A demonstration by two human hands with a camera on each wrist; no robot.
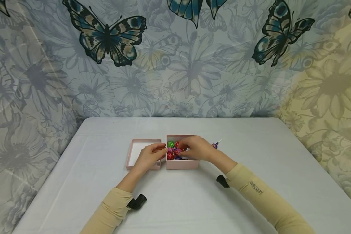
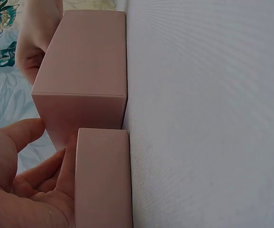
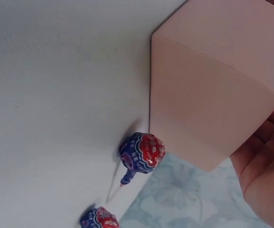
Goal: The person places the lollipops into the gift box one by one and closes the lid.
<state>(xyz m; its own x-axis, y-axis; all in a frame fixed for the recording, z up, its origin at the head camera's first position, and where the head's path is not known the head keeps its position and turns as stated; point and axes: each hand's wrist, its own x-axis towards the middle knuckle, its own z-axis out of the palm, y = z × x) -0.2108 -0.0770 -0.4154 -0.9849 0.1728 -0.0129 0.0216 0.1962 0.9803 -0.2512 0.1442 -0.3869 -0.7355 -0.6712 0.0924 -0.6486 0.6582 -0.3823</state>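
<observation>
A pink box (image 1: 182, 165) stands on the table with several wrapped lollipops (image 1: 170, 156) inside, red, purple and green. My right hand (image 1: 197, 148) reaches over its right side, thumb and fingers curled down at a lollipop (image 1: 176, 151) among the others; its fingertips are partly hidden. At the left wall of the box is my left hand (image 1: 150, 156), its thumb touching the wall in the left wrist view. The other left fingers lie loosely bent between the box and the shallow pink lid (image 2: 103, 180), holding nothing.
Right of the box, behind my right wrist, a lollipop (image 1: 214, 145) lies on the white table (image 1: 175, 201). The right wrist view shows one blue-and-red lollipop (image 3: 142, 153) near the box and another (image 3: 99, 218) at the lower edge. Patterned fabric (image 1: 193, 81) hangs behind the table.
</observation>
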